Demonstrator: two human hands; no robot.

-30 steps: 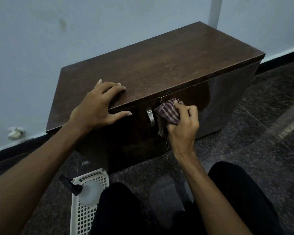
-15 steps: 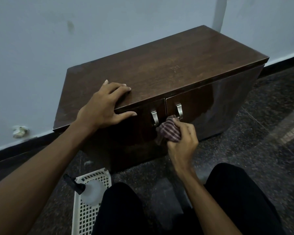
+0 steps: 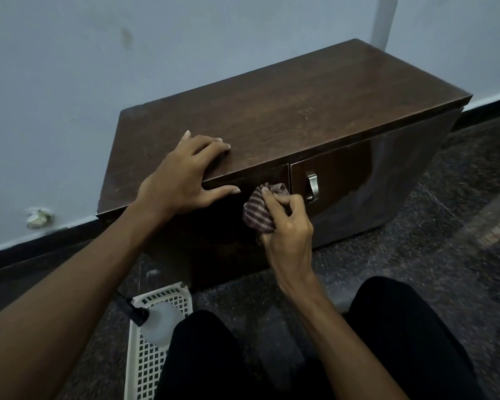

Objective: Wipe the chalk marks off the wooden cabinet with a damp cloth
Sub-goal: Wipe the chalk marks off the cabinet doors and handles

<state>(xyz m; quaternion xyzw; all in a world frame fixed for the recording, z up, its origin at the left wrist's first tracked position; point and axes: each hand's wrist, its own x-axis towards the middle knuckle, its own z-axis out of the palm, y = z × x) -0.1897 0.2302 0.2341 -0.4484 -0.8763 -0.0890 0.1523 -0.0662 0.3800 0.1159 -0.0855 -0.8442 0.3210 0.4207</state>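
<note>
Moved left and up since half a second ago: striped cloth (image 3: pixel 257 210), from below the two handles onto the upper right corner of the left door (image 3: pixel 214 226) of the wooden cabinet (image 3: pixel 272 111), now hiding that door's handle. Bunched into a wad, gripped by the right hand (image 3: pixel 286 226) with fingers curled round it, pressed against the door face just left of the seam. Right door (image 3: pixel 358 174) beside it glossy, its metal handle (image 3: pixel 312 187) bare, just right of the knuckles. Left hand (image 3: pixel 182 177) spread flat on the cabinet's top at the front edge, thumb hanging over onto the front, holding nothing, bracing.

Probably mid-rub on the front, around the handles. To do it well:
- Keep the wad pressed broad against the wood, not with fingertips alone.
- Work in short overlapping strokes along the grain.
- Go round and behind the hidden handle, a likely trap for chalk.
- Turn to a clean fold once smeared.
- Keep the left hand bearing down to steady the cabinet.

Cannot tell of any chalk left on the dark left door. Faint pale marks (image 3: pixel 305 112) on the top toward the right end, likely worth a pass afterwards. On the floor by the cabinet's front left corner, a white lattice basket (image 3: pixel 150 370) with a spray bottle (image 3: pixel 159 321) lying in it, near enough for re-wetting.
</note>
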